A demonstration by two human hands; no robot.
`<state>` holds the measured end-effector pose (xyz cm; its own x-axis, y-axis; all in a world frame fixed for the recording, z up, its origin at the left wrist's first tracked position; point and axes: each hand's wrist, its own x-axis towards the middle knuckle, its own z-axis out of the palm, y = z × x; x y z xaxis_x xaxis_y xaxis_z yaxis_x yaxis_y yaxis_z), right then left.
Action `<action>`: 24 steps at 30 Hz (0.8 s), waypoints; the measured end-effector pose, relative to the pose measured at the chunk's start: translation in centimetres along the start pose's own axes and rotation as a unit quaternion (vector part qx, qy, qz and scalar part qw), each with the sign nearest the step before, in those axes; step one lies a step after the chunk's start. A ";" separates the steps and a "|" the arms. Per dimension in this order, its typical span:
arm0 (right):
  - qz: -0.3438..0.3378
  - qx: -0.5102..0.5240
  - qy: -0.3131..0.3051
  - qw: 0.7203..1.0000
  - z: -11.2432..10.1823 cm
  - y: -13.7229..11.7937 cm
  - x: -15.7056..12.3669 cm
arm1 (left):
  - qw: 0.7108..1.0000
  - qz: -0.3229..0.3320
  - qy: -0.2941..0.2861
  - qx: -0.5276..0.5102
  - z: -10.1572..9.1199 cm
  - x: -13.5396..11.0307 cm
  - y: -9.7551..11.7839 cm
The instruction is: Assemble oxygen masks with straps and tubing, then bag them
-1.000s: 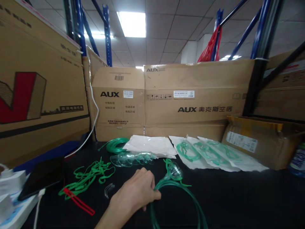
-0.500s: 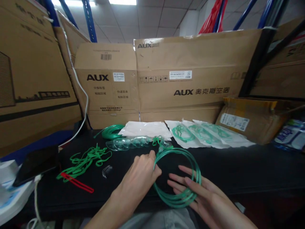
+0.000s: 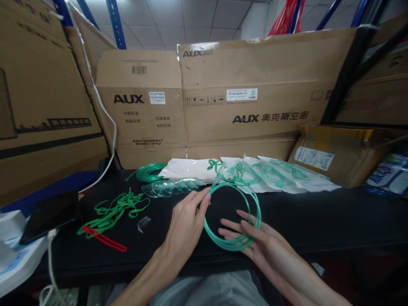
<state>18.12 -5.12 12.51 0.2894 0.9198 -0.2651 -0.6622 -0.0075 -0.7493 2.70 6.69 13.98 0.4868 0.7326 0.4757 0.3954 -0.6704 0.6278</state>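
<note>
A coil of green plastic tubing (image 3: 229, 245) hangs upright between my hands above the table's front. At its upper left side, my left hand (image 3: 188, 221) is closed, thumb and fingers pinching the loops. My right hand (image 3: 256, 238) cradles the lower right of the coil, its straight fingers reaching through the ring and the thumb on the near side. Just beyond the coil's top is a clear plastic mask (image 3: 228, 172) with a green strap (image 3: 214, 165); whether it joins the tubing is hard to make out.
Several clear mask shells (image 3: 172, 187) lie in a row behind my left hand. Another tubing coil (image 3: 149, 173) and white packets (image 3: 191, 169) are at the back. Green straps (image 3: 119, 210), a red band (image 3: 105, 239) and a phone (image 3: 51, 216) lie left. A carton (image 3: 338, 153) stands right.
Both hands have lifted the coil slightly up and away from me. The mask and strap at its top have moved back toward the white packets. The left hand's grip has shifted to a fingertip pinch.
</note>
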 end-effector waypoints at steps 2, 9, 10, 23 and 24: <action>0.006 0.002 -0.002 1.000 -0.1 0.0 -0.2 | 0.999 -0.033 0.012 -0.021 -0.1 0.1 -0.1; 0.019 0.020 0.001 1.000 -0.7 0.4 -0.7 | 0.998 0.027 0.062 0.018 0.5 0.2 -0.8; 0.021 0.024 0.004 0.999 -0.6 0.4 -0.6 | 0.997 0.048 0.062 0.006 0.7 0.1 -0.8; -0.007 0.019 0.013 1.000 0.8 0.9 0.2 | 0.963 0.227 -0.125 0.074 0.7 -2.4 1.5; -0.009 0.014 0.009 1.000 0.8 0.9 0.3 | 0.960 0.235 -0.132 0.082 0.6 -2.5 1.6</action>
<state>17.09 -4.53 12.19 0.3147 0.9121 -0.2629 -0.6753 0.0205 -0.7373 2.63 3.67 13.41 0.8129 0.3050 0.4962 0.1913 -0.9445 0.2671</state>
